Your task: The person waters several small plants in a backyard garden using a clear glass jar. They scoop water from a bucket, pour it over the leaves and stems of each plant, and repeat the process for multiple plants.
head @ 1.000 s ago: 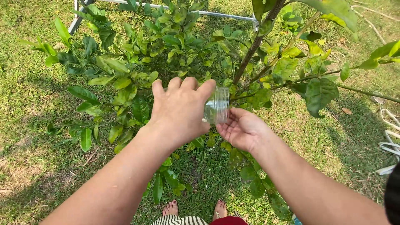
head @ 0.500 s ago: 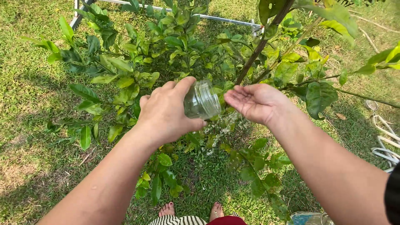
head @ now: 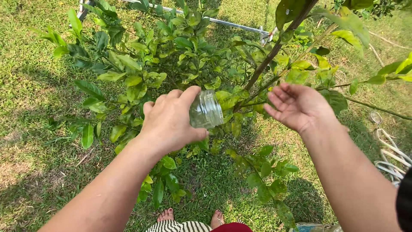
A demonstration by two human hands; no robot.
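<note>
One clear glass jar (head: pixel 206 109), tilted sideways, gripped in my left hand (head: pixel 169 122). My right hand (head: pixel 296 105) empty, palm up, fingers spread, beside small tree (head: pixel 189 47).

A sunlit garden is shown: mown grass (head: pixel 34 64), a leafy young tree (head: pixel 180 47), and coiled hose (head: pixel 392 159) are seen.

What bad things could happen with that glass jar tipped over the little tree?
The small clear ribbed glass jar lies on its side in the left hand, pinched by thumb and fingers only, so it might slip and fall. Bare toes stand on the green grass just below, so broken glass could hurt them. The open right hand is apart from the jar, too far to steady it.
</note>
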